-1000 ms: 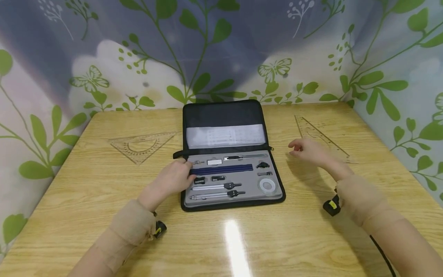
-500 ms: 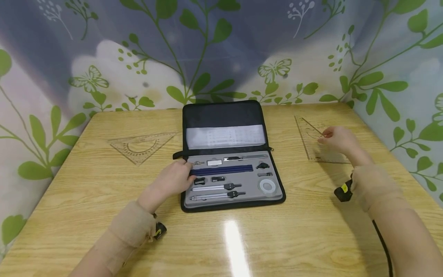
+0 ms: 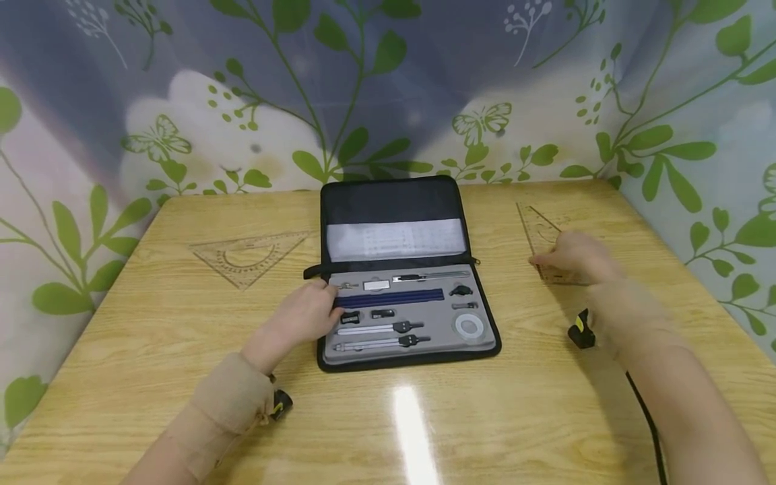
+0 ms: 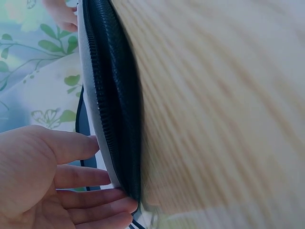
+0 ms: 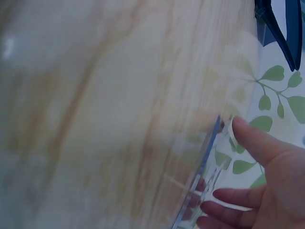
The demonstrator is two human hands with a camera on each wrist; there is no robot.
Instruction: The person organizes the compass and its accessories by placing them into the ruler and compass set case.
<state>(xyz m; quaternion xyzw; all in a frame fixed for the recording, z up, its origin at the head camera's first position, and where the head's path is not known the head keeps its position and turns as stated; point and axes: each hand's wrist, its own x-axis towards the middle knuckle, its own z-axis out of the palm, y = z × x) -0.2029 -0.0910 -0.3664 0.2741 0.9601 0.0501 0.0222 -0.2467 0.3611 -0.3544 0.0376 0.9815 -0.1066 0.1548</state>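
Note:
An open black zip case point(image 3: 494, 340) lies mid-table, its grey tray holding compasses, sharpeners and blue pencils. My left hand point(image 3: 300, 313) rests at the case's left edge. In the left wrist view that hand point(image 4: 62, 186) has its thumb and extended fingers against the zipped rim point(image 4: 107, 105). Over the lower part of the right clear set square point(image 3: 526, 229) is my right hand point(image 3: 578, 257), hiding some of it. The right wrist view shows this hand point(image 5: 271, 191) with thumb and fingers spread apart at a clear plastic edge point(image 5: 199, 167).
Another clear set square point(image 3: 242, 277) lies left of the case. A patterned curtain point(image 3: 388, 87) hangs behind the wooden table point(image 3: 339, 417) and along its sides. The case's raised lid point(image 3: 388, 199) leans toward the curtain.
From beside the case, my right hand moved rightward to the set square's slanted edge, then shifted slightly left and down over it. My left hand stayed at the case.

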